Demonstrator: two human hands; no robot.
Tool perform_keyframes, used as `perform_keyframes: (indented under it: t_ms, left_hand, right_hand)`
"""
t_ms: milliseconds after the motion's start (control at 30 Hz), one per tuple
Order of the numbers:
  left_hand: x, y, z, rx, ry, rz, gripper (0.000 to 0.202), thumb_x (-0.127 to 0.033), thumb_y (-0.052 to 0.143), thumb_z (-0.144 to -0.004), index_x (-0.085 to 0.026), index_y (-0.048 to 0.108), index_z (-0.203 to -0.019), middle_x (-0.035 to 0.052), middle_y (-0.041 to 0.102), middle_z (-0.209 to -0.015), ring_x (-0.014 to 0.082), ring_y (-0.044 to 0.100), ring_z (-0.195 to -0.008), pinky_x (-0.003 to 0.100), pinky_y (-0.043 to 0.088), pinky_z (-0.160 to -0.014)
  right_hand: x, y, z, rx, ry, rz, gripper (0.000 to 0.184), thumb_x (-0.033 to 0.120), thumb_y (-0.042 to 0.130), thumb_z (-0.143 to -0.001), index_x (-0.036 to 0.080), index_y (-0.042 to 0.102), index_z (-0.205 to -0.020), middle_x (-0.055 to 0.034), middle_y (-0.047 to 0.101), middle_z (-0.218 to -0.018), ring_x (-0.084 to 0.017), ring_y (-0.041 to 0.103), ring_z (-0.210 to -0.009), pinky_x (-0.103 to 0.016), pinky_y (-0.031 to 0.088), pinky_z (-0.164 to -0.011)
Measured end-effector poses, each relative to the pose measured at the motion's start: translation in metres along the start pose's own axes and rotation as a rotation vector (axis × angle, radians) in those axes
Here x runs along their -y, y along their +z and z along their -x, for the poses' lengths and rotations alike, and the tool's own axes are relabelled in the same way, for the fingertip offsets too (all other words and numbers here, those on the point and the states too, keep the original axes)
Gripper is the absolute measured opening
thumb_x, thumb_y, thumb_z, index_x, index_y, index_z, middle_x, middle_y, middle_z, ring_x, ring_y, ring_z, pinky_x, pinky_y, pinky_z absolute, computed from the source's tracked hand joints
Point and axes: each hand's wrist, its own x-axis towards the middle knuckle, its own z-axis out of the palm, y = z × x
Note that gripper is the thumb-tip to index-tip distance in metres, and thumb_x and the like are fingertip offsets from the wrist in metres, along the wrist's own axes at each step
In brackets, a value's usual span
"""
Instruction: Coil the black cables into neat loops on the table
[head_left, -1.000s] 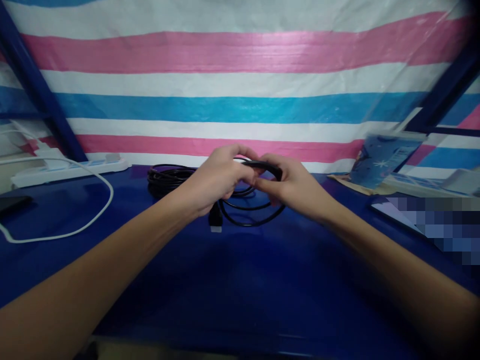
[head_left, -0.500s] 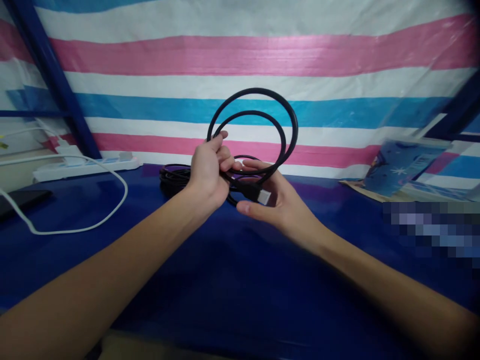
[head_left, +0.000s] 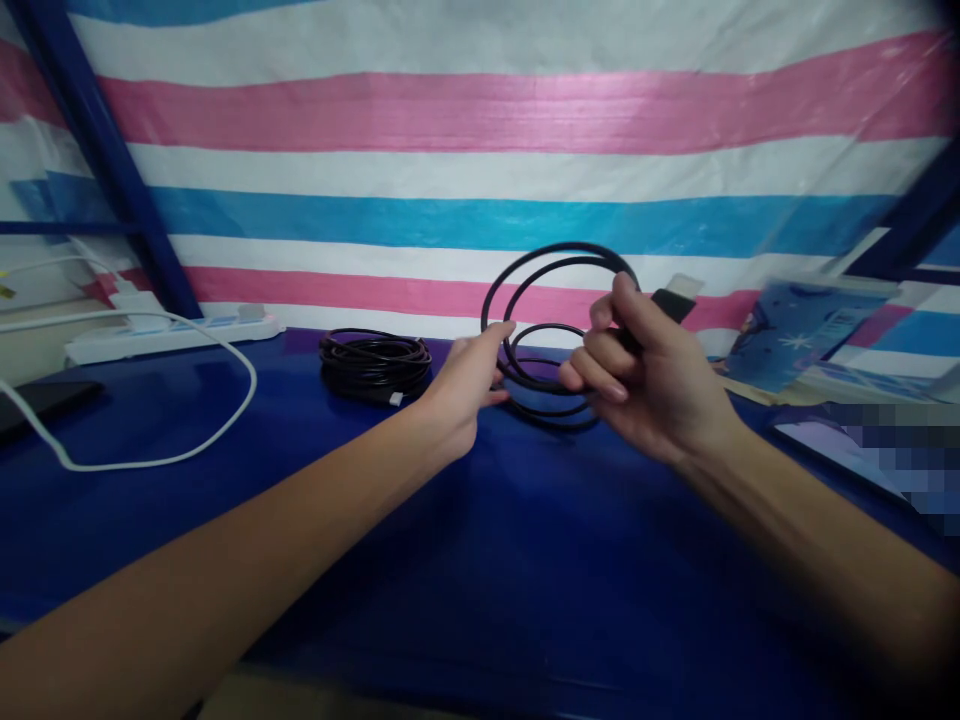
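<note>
A black cable [head_left: 559, 265] stands in loose loops above the blue table [head_left: 465, 560]. My right hand [head_left: 649, 375] is closed around its plug end, and the silver-tipped connector [head_left: 673, 296] sticks out past my fingers. My left hand [head_left: 466, 385] reaches in from the left and pinches the lower loops near the table, with thumb and fingers closing on the cable. A second black cable [head_left: 375, 365], neatly coiled, lies on the table just left of my left hand.
A white power strip [head_left: 172, 335] with a white cord [head_left: 187, 440] lies at the back left. A blue packet [head_left: 799, 335] leans at the back right. A striped pink, white and blue sheet [head_left: 480, 150] hangs behind the table.
My right hand took the plug end and carried the loops to the right and lower. My left hand let go of the tall loops and now pinches the lower ones.
</note>
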Motion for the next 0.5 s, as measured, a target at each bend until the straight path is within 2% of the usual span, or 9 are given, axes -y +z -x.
perform_keyframes:
  t_ms: [67, 100, 200, 267, 367, 433, 500]
  left_hand:
    - [-0.002, 0.004, 0.005, 0.125, -0.159, 0.171, 0.022, -0.037, 0.058, -0.083, -0.016, 0.052, -0.08, 0.0063, 0.06, -0.077, 0.0173, 0.059, -0.073, 0.033, 0.047, -0.073]
    - [-0.004, 0.006, 0.008, 0.165, -0.172, 0.241, 0.02, -0.034, 0.057, -0.083, -0.015, 0.052, -0.079, 0.0057, 0.06, -0.073, 0.0163, 0.06, -0.069, 0.032, 0.047, -0.072]
    - [-0.016, 0.008, 0.014, 0.227, -0.029, 0.34, 0.014, -0.024, 0.059, -0.08, -0.015, 0.051, -0.073, -0.0027, 0.05, -0.058, 0.0099, 0.053, -0.053, 0.026, 0.046, -0.064]
    - [-0.026, 0.006, 0.018, 0.315, 0.063, 0.311, 0.02, -0.021, 0.06, -0.079, -0.016, 0.047, -0.065, -0.0078, 0.036, -0.049, 0.0051, 0.04, -0.041, 0.023, 0.042, -0.055]
    - [-0.034, 0.003, 0.021, 0.495, 0.058, 0.147, 0.029, -0.02, 0.058, -0.08, -0.018, 0.04, -0.057, -0.0097, 0.024, -0.044, 0.0026, 0.022, -0.033, 0.021, 0.031, -0.042]
    - [-0.033, 0.003, 0.023, 0.565, 0.012, 0.007, 0.033, -0.022, 0.061, -0.079, -0.019, 0.039, -0.055, -0.0097, 0.023, -0.043, 0.0024, 0.02, -0.033, 0.021, 0.027, -0.041]
    - [-0.029, 0.004, 0.024, 0.575, -0.049, -0.091, 0.038, -0.023, 0.061, -0.078, -0.019, 0.034, -0.052, -0.0097, 0.022, -0.041, 0.0024, 0.019, -0.033, 0.022, 0.026, -0.041]
  right_hand:
    - [0.005, -0.003, 0.001, 0.037, 0.067, -0.042, 0.032, 0.042, 0.05, -0.093, 0.02, 0.052, -0.069, 0.0103, 0.014, -0.039, -0.006, 0.015, -0.032, -0.02, 0.035, -0.04]
    - [0.007, -0.004, 0.002, 0.058, 0.091, -0.053, 0.032, 0.039, 0.047, -0.094, 0.02, 0.053, -0.069, 0.01, 0.013, -0.039, -0.005, 0.013, -0.033, -0.019, 0.031, -0.038]
    - [0.013, -0.009, 0.002, 0.097, 0.15, -0.049, 0.03, 0.03, 0.043, -0.095, 0.019, 0.055, -0.069, 0.0095, 0.011, -0.04, -0.005, 0.013, -0.033, -0.019, 0.03, -0.037]
    - [0.014, -0.013, -0.001, 0.102, 0.224, 0.028, 0.021, 0.026, 0.047, -0.091, 0.019, 0.057, -0.075, 0.0105, 0.012, -0.041, -0.005, 0.011, -0.034, -0.019, 0.032, -0.038]
    - [0.01, -0.018, -0.005, 0.083, 0.295, 0.226, 0.013, 0.024, 0.056, -0.082, 0.018, 0.052, -0.071, 0.0111, 0.017, -0.042, -0.004, 0.013, -0.036, -0.022, 0.036, -0.04]
    - [0.005, -0.019, -0.008, 0.013, 0.225, 0.432, 0.014, 0.022, 0.057, -0.076, 0.019, 0.046, -0.068, 0.0096, 0.024, -0.043, -0.005, 0.021, -0.037, -0.024, 0.035, -0.04]
    - [-0.002, -0.018, -0.009, -0.108, 0.095, 0.641, 0.007, 0.018, 0.055, -0.071, 0.018, 0.049, -0.076, 0.0071, 0.035, -0.047, -0.008, 0.033, -0.04, -0.025, 0.033, -0.041]
